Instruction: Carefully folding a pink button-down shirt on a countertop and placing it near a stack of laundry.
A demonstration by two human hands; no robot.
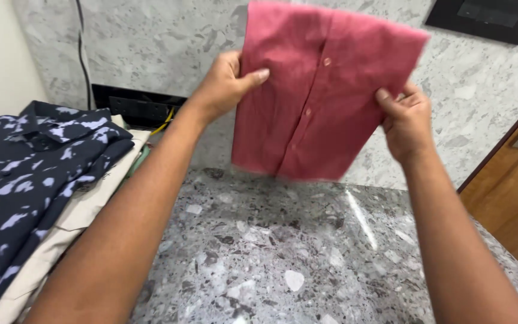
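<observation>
Shirt held square in the air above the tabletop

Folded red shirt point(322, 90) hangs in front of the marble wall point(151, 42), clear of the surface and pinched at both side edges. The left hand point(223, 84) takes the left edge, thumb laid across the front of the cloth and the other fingers hidden behind it, so its fingers are clamped on the fabric. The right hand point(407, 123) grips the right edge a little lower, its fingers point(391, 102) curled tight around the cloth. Neither hand is nearer than the other; each has the shirt in its grasp.

The shirt's long axis runs roughly top to bottom, leaning slightly, with the button placket point(310, 111) running down the middle and facing the camera. Its upper edge is blurred. Its lower edge floats just above the far rim of the speckled grey tabletop point(271, 252), so the cloth lies up and away from the person, with the stone slab directly beneath and in front of it.

The middle and right of the tabletop show bare stone. To the left lies a dark blue patterned shirt point(19, 174) on top of a beige garment point(61, 234); both sit well apart from the red shirt, beside the left forearm. A black socket panel point(136, 108) sits on the wall behind that pile. On the right, a wooden door point(511, 192) stands beyond the tabletop's right edge, near the right forearm.
</observation>
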